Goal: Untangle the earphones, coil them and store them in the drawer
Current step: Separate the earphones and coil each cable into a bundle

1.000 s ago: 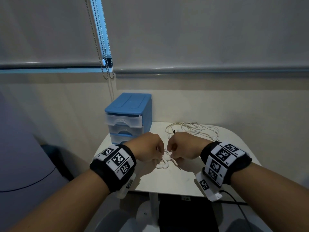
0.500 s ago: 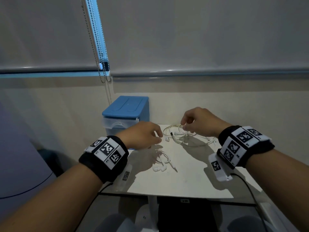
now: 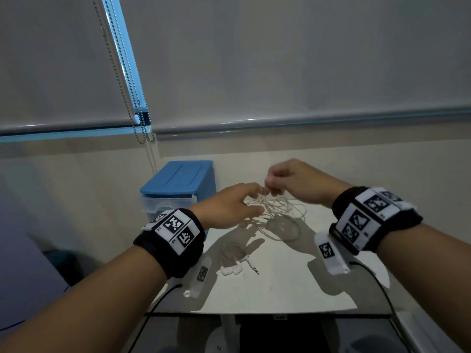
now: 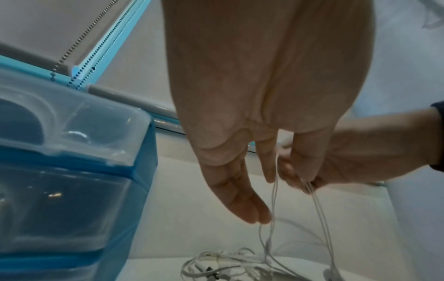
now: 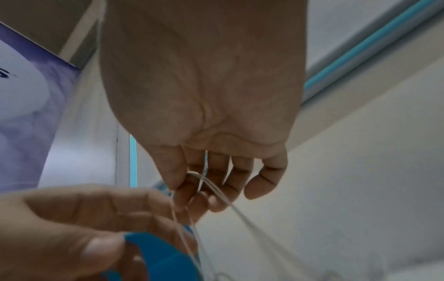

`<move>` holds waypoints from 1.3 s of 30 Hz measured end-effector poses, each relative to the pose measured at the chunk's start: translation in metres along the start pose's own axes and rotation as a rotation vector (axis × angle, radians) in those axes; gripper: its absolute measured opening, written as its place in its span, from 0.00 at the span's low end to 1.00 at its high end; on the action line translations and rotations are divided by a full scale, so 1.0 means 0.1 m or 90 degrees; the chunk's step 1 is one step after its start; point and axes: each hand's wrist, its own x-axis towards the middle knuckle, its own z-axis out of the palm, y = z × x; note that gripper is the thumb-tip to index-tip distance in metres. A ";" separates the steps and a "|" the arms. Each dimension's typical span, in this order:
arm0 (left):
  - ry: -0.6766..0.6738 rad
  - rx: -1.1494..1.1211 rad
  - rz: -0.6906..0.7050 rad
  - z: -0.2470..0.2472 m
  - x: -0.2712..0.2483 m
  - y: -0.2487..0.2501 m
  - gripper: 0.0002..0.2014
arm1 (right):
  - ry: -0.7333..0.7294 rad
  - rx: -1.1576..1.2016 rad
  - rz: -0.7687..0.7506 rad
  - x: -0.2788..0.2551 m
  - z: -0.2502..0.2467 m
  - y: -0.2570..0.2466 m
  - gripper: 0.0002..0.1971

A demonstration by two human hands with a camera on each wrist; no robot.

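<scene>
white earphones [image 3: 277,210], blue drawer unit [image 3: 178,179]

Bare forearms wear black wristbands [image 3: 170,242] with black-and-white square markers and, seemingly, white camera units underneath.

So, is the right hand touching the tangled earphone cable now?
Touching. In the right wrist view the right hand pinches strands of the tangled earphone cable between thumb and fingers; the head view shows them lifted off the table.
</scene>
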 end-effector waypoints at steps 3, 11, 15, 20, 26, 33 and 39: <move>0.035 -0.134 0.008 -0.05 0.04 0.14 0.09 | 0.036 0.043 -0.053 0.04 -0.21 -0.20 0.14; 0.104 -0.199 -0.017 -0.16 0.08 0.16 0.17 | 0.177 0.229 -0.084 -0.01 -0.57 -0.45 0.15; 0.173 -0.137 -0.017 -0.18 0.07 0.19 0.15 | 0.232 0.311 -0.064 -0.07 -0.67 -0.45 0.16; 0.305 -0.051 -0.032 -0.27 0.08 0.24 0.10 | 0.160 0.245 -0.015 -0.16 -0.62 -0.35 0.15; 0.219 -0.330 -0.058 -0.34 0.01 0.33 0.12 | 0.073 0.238 0.053 -0.26 -0.46 -0.26 0.15; 0.129 -0.374 -0.053 -0.30 -0.08 0.43 0.14 | 0.012 0.290 0.045 -0.29 -0.38 -0.33 0.16; -0.021 -0.515 -0.052 -0.31 -0.08 0.56 0.30 | -0.101 0.316 -0.025 -0.30 -0.31 -0.46 0.09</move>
